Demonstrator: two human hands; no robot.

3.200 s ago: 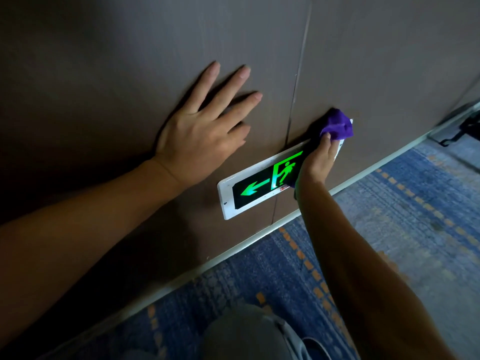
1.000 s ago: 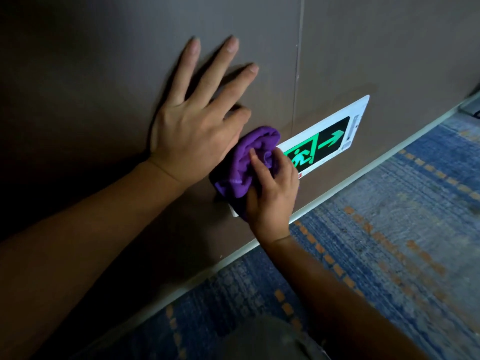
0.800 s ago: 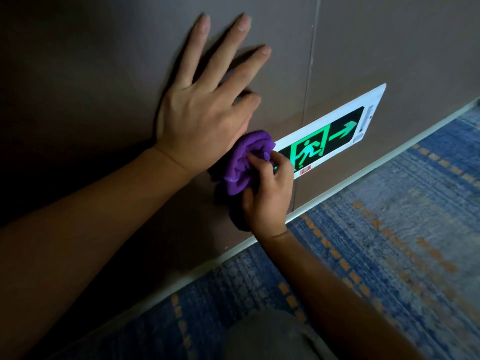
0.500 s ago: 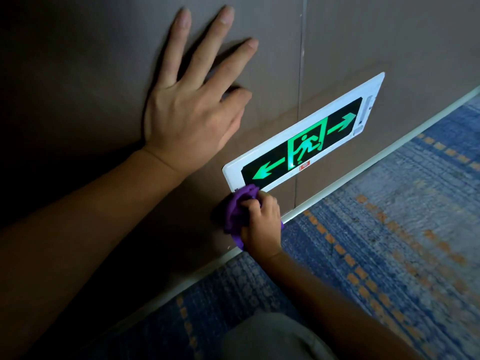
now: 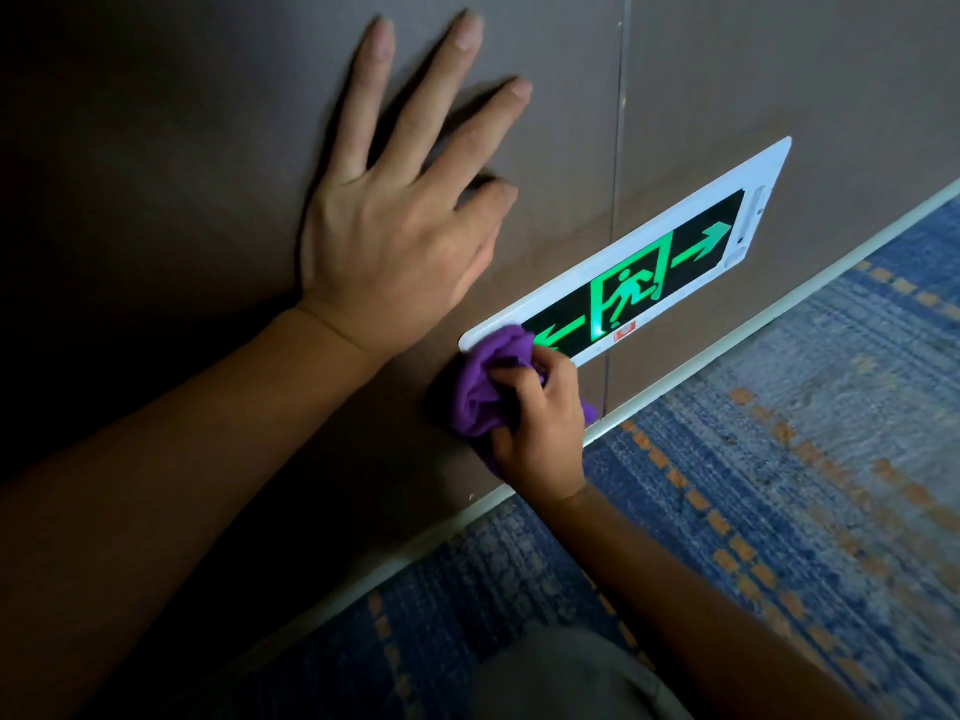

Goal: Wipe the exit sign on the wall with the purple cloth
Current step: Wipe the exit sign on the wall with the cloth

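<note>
Two bare forearms without sleeves, left hand (image 5: pixel 395 241), right hand (image 5: pixel 540 433), short nails, grey trouser knee (image 5: pixel 561 672)

1 head cam, close, angled down at wall (image 5: pixel 208 122) base.

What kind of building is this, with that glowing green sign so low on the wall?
Probably a corridor in a hotel or office building. A lit exit sign with a running figure and arrows is mounted low on a dark panelled wall, just above a pale skirting strip, and the floor has blue patterned carpet.
</note>
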